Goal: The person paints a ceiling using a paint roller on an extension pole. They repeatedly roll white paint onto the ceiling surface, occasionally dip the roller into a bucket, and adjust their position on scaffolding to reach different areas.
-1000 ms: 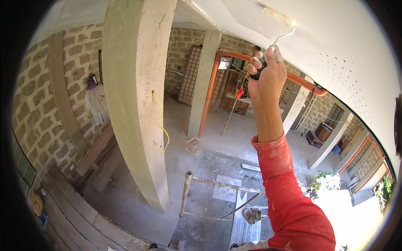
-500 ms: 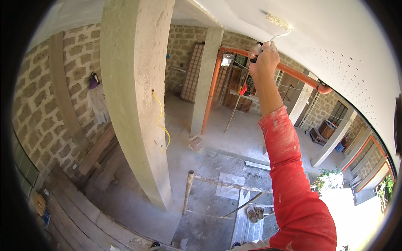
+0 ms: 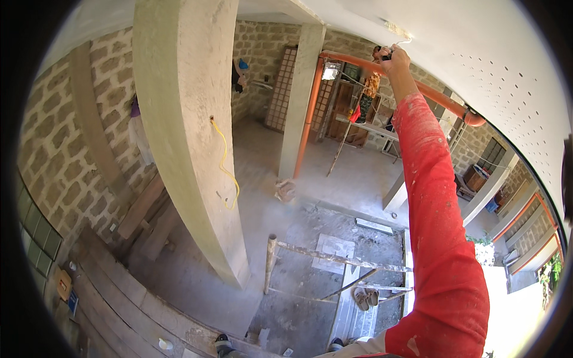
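Note:
My right arm, in a paint-spotted red sleeve, reaches up to the white ceiling [image 3: 465,36]. My right hand [image 3: 396,61] is closed around the dark handle of a paint roller. The small, pale, fuzzy roller [image 3: 396,28] is up against the ceiling surface, and its thin bent metal rod runs down to my fingers. Part of the handle is hidden by the hand. My left hand is outside the view.
Below me stand scaffold pipes [image 3: 334,256] and wooden planks [image 3: 128,304]. A concrete column [image 3: 191,131] with a yellow cable rises at left. An orange pipe [image 3: 441,95] runs under the ceiling edge. Another person [image 3: 370,89] is farther back. Shoes [image 3: 365,297] lie below.
My right hand and the roller have shifted slightly in the view, with the hand a little farther right. The view has moved a bit, and the background person shows more. The grip is unchanged.

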Tool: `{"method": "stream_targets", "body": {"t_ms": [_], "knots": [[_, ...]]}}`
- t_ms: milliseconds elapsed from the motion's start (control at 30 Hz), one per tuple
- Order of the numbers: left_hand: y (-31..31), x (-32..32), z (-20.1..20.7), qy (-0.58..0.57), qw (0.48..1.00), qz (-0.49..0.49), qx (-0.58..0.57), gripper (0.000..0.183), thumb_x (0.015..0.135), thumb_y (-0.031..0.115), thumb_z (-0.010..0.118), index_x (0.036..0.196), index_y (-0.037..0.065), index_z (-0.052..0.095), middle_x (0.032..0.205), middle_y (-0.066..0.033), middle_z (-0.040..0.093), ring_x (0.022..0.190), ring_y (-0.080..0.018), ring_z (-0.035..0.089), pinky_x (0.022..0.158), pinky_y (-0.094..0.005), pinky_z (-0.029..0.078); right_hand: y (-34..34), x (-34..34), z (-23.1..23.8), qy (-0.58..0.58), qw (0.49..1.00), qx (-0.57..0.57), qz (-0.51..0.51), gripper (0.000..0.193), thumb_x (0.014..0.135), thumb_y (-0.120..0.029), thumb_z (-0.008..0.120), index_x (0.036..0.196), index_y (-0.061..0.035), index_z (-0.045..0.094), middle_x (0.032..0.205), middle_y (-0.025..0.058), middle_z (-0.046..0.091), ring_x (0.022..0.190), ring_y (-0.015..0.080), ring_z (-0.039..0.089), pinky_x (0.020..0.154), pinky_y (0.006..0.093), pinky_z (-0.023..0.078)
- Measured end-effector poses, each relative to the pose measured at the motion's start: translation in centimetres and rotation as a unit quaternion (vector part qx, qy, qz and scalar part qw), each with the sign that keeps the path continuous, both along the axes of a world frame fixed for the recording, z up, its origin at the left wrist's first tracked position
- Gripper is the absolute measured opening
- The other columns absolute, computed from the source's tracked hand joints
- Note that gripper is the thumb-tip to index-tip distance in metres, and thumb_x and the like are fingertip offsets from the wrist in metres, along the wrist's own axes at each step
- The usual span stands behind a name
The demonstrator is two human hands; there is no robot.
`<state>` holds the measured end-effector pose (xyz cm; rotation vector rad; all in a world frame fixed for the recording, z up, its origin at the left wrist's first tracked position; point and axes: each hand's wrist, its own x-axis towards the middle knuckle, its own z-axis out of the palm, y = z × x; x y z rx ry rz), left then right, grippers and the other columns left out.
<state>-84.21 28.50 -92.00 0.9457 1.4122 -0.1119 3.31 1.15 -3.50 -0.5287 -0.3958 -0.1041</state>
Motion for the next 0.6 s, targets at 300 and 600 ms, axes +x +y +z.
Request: {"method": "stream_targets", "body": {"t_ms": [300,600], "knots": [[-3.8,-0.7,2.6,0.017,0.998,0.053,0.006,0.062,0.093,0.028,0.068,0.147,0.006,0.048,0.084,-0.0080,0.052,0.070,-0.0209,0.049,0.061,-0.0362,0.042,3.0,5.1,-0.8,0.015,1.000,-0.018,0.012,0.005,0.110,-0.008,0.041,0.108,-0.0028,0.040,0.080,0.0083,0.040,0.062,0.0192,0.041,0.050,0.0331,0.039],[-4.0,2.3,2.8,0.007,0.998,0.064,-0.003,0.060,0.093,0.029,0.069,0.144,0.004,0.051,0.090,-0.0095,0.055,0.076,-0.0218,0.052,0.066,-0.0364,0.044,5.9,1.8,0.6,-0.028,0.999,0.016,0.013,0.012,0.109,-0.006,0.040,0.097,-0.0090,0.042,0.082,0.0044,0.042,0.066,0.0183,0.042,0.056,0.0333,0.038]]}}
